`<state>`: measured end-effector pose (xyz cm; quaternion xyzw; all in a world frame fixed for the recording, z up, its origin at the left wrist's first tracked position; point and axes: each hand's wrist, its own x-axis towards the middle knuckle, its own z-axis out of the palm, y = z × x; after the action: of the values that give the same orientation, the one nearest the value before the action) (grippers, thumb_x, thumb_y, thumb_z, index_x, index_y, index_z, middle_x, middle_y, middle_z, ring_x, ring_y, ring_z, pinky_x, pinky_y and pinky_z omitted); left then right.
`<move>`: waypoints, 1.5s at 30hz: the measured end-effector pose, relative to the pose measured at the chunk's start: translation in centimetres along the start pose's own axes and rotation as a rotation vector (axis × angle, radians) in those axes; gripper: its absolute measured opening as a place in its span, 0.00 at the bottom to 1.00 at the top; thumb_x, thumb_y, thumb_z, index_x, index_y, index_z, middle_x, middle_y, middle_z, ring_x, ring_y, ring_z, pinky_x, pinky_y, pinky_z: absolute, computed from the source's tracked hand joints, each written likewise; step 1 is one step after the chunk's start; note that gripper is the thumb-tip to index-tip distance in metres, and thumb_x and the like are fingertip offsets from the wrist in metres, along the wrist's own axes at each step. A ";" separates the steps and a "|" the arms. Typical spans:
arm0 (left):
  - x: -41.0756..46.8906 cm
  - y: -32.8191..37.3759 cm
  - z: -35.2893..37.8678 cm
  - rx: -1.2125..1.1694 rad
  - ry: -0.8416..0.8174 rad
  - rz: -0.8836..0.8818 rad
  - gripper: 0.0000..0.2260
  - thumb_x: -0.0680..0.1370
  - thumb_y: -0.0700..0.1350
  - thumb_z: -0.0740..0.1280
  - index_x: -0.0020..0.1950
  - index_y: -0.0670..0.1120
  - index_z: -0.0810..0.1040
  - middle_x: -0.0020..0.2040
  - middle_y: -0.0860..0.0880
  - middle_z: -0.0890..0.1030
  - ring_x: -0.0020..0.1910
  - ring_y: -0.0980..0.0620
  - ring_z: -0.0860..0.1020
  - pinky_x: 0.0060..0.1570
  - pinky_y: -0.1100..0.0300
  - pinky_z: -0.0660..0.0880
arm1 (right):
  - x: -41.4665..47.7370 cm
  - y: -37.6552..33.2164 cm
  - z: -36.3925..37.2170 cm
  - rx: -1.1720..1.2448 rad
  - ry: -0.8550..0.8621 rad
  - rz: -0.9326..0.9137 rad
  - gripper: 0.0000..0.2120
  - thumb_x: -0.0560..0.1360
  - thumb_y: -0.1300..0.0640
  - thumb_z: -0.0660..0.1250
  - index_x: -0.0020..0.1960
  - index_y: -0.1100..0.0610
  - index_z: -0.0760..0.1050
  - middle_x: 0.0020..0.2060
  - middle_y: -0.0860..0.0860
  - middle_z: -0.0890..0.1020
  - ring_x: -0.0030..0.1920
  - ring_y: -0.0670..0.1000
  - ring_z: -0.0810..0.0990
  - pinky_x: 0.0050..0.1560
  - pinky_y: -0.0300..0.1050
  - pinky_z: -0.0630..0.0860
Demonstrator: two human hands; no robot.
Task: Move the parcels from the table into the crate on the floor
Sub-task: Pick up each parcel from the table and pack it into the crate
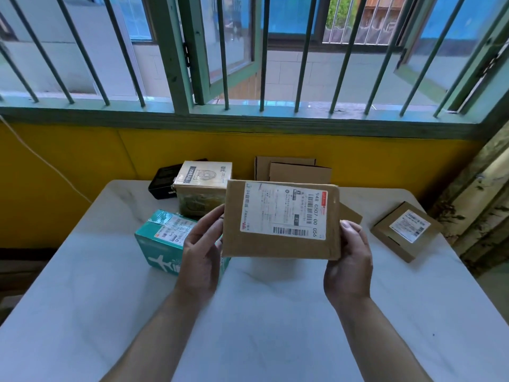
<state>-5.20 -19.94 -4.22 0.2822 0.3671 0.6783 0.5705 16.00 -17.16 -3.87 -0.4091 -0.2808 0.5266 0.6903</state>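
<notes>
A flat brown cardboard parcel (278,244) with a white shipping label is held up above the white table (96,285), label facing me. My left hand (202,252) grips its left edge and my right hand (348,260) grips its right edge. On the table lie a teal box (159,241) with a plane print, a cream USB-fan box (202,186), a black box (162,181) behind it, and a small flat brown parcel (406,231) at the right. Another brown piece (351,215) shows behind the held parcel. No crate is in view.
Brown cardboard boxes (293,169) stand at the table's far edge against a yellow wall. Above it runs a green window sill (248,117) with bars. A worn wall or pillar (484,205) stands close to the table's right side.
</notes>
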 end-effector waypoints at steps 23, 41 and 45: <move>-3.6 3.3 -0.9 0.305 0.021 0.121 0.22 0.78 0.57 0.58 0.71 0.57 0.73 0.68 0.49 0.77 0.68 0.48 0.75 0.63 0.46 0.73 | -2.5 -0.9 4.4 -0.125 0.034 -0.010 0.07 0.78 0.63 0.60 0.47 0.59 0.77 0.29 0.39 0.81 0.31 0.38 0.79 0.28 0.31 0.74; -21.9 11.2 -20.9 0.354 0.870 0.190 0.19 0.73 0.60 0.64 0.65 0.70 0.74 0.60 0.63 0.81 0.58 0.60 0.79 0.53 0.59 0.73 | -18.9 16.1 20.9 -0.438 -0.667 0.526 0.09 0.79 0.57 0.63 0.42 0.54 0.78 0.37 0.48 0.83 0.39 0.47 0.80 0.33 0.40 0.74; -25.6 14.9 -28.3 0.346 0.940 0.230 0.21 0.72 0.62 0.65 0.66 0.69 0.74 0.61 0.60 0.81 0.62 0.56 0.78 0.56 0.56 0.73 | -25.6 20.7 27.2 -0.493 -0.783 0.520 0.09 0.80 0.57 0.61 0.43 0.55 0.77 0.41 0.51 0.81 0.44 0.48 0.79 0.39 0.43 0.71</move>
<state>-31.50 -51.20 -7.22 0.0754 0.6573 0.7197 0.2104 -23.90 -32.03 -6.77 -0.3881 -0.5224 0.7119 0.2639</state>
